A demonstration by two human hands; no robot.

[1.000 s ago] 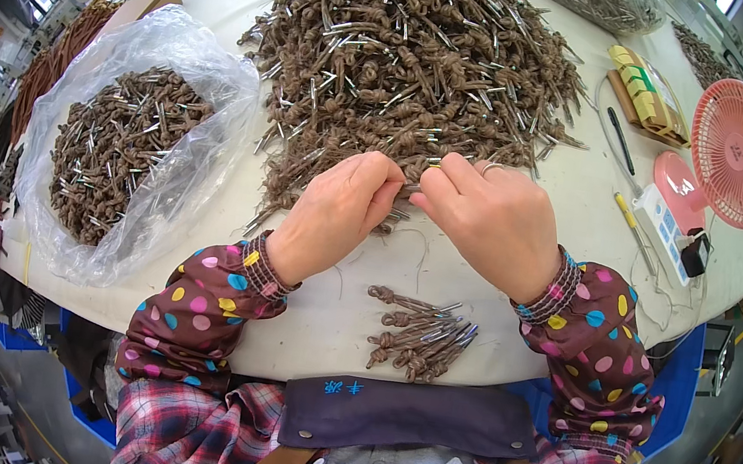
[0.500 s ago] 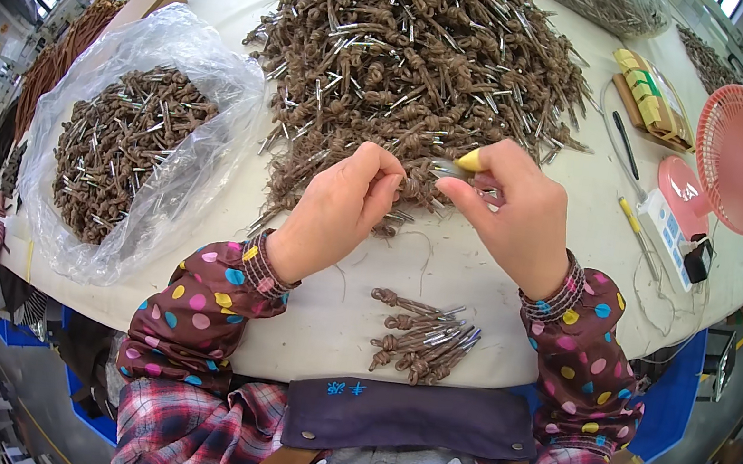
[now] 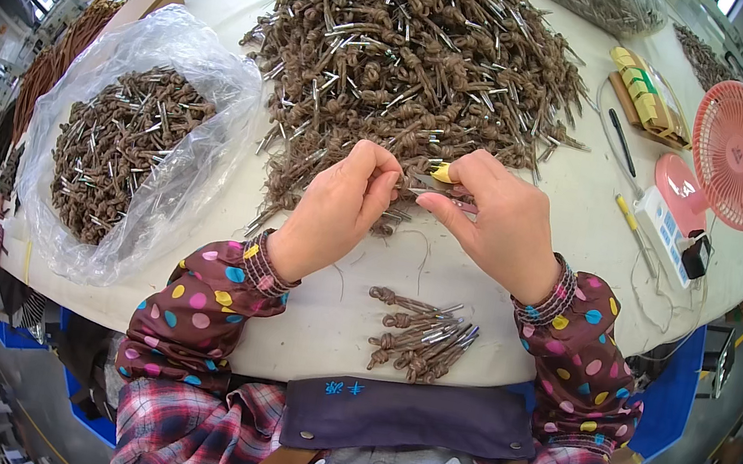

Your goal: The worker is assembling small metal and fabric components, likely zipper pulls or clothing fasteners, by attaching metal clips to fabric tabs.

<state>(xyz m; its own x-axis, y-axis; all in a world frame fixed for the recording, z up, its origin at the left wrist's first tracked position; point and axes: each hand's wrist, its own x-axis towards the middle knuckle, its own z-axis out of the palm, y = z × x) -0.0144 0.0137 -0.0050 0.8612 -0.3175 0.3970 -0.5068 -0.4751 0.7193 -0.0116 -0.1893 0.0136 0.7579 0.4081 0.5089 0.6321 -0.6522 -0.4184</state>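
My right hand [image 3: 499,224] is closed around what looks like a pair of small metal snips [image 3: 423,182] with a yellow part by the index finger. Its tips point left toward my left hand [image 3: 335,215], which is pinched shut; whatever lies between those fingertips is too small and hidden to name. Both hands hover at the near edge of a big heap of knotted brown cords with silver metal tips [image 3: 415,66]. Closer to me, a small bunch of the same cords [image 3: 421,340] lies on the table, tips pointing right.
A clear plastic bag [image 3: 45,135] of knotted cords stands at left. On the right are a pink fan [image 3: 738,157], a white power strip [image 3: 661,235], a yellow cutter [image 3: 635,233], a black pen [image 3: 622,143] and a yellow-wrapped bundle [image 3: 647,91]. Another filled bag [image 3: 598,2] lies at the back.
My right hand has moved slightly left and down, bringing the snips' tips up to my left fingertips. The left hand stays nearly where it was.
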